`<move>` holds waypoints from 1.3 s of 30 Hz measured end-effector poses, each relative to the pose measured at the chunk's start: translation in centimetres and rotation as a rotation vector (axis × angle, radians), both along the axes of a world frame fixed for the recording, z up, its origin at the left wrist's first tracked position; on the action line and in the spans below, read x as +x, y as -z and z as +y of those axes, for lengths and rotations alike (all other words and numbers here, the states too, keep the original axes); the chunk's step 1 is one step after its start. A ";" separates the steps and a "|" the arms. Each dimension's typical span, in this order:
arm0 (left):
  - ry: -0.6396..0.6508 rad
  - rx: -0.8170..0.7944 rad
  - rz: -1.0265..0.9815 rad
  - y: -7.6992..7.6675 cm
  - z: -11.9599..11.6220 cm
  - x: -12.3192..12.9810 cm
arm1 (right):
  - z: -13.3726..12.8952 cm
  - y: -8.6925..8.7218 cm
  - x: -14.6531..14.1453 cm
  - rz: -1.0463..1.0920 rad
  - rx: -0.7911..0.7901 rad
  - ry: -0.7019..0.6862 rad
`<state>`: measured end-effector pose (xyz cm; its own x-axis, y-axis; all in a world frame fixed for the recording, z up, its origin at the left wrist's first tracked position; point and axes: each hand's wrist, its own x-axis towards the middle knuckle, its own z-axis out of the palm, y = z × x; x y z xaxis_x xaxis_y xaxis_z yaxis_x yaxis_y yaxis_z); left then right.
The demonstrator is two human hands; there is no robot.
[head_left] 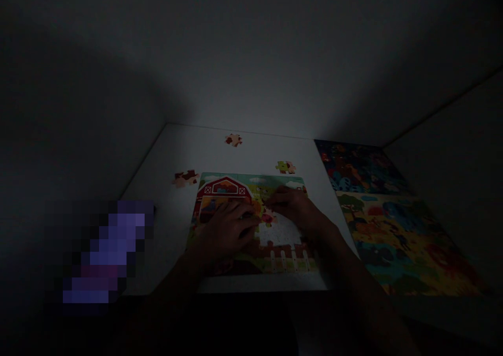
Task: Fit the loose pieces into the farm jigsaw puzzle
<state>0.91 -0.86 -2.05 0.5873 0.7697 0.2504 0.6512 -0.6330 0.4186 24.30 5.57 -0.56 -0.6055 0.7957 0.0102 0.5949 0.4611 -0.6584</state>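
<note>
A farm jigsaw puzzle (251, 267) with a red barn and a white fence lies on the white table, with a gap right of its middle. My left hand (230, 225) rests on the puzzle's left part, its fingers apart and pointing to the gap's upper left corner. My right hand (291, 204) is over the upper right part, fingertips pinched close to a pink and yellow piece (268, 219) at the gap's edge. The dim light hides what, if anything, is between those fingertips.
Loose pieces lie beyond the puzzle: a brown and pink one (233, 140), another (186, 178) at the left, and a green and pink one (285, 167). Two animal pictures, one dark (357, 165), one with a savanna scene (401, 235), are on the right. A blurred purple patch is at the left.
</note>
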 end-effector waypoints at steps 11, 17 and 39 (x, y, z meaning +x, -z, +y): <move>-0.021 -0.011 -0.017 -0.6 -0.2 0.2 | 0.1 1.0 0.8 0.035 -0.075 -0.043; -0.049 0.038 0.005 -0.3 -0.5 0.4 | 0.5 1.7 0.6 0.113 -0.080 -0.049; -0.429 0.109 0.146 -1.5 -2.8 -3.5 | 0.0 -0.5 -0.7 0.094 -0.151 0.070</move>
<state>-2.58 -3.65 -0.54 0.2565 0.9246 0.2818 0.9112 -0.3285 0.2487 23.60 5.57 -0.08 -0.5504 0.8329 -0.0586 0.5551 0.3125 -0.7709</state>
